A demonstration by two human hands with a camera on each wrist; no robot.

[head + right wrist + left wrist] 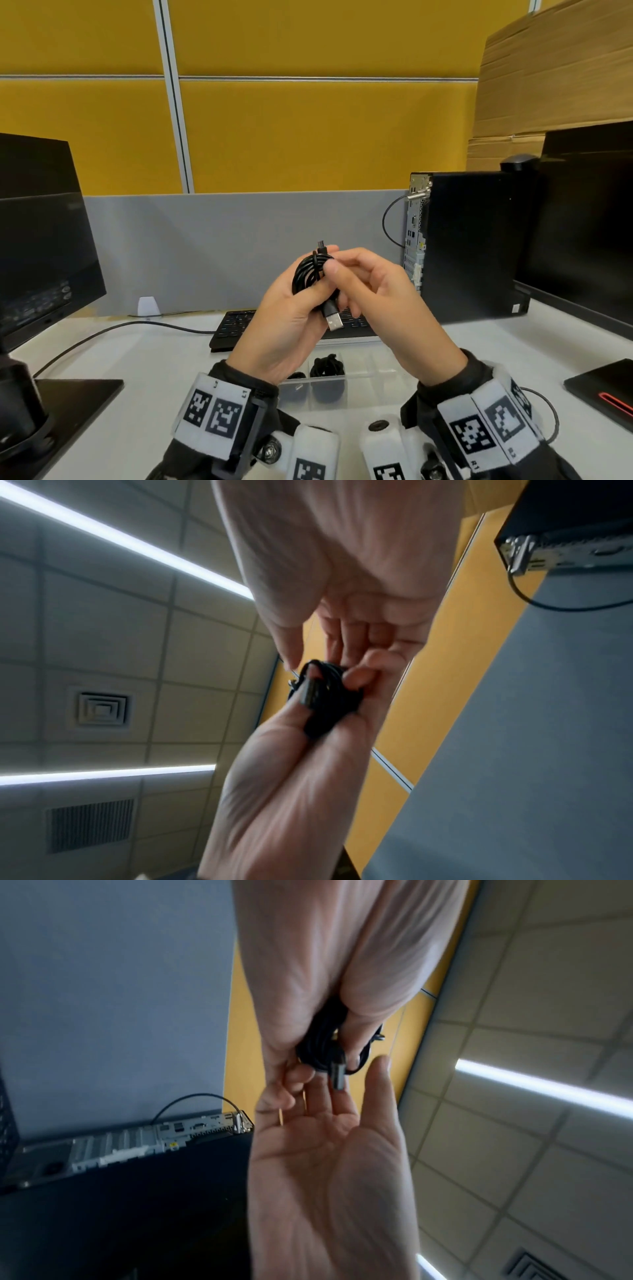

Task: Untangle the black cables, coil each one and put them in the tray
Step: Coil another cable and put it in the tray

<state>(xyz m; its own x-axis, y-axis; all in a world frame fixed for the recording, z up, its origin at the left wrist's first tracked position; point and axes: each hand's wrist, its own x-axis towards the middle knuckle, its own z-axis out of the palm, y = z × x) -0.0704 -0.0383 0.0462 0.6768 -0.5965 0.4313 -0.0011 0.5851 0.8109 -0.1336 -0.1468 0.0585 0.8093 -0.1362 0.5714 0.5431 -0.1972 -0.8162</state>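
Observation:
I hold a coiled black USB cable up in front of me, above the desk. My left hand grips the coil, thumb across its lower part, as the left wrist view shows around the cable. My right hand pinches the coil's top between thumb and forefinger; in the right wrist view its fingers close on the cable. The silver USB plug hangs out below, and a small plug sticks up. Below my hands lies the clear compartment tray holding another coiled black cable.
A black keyboard lies behind the tray. A monitor with its base stands at the left, a PC tower and a second monitor at the right. A thin cable crosses the white desk.

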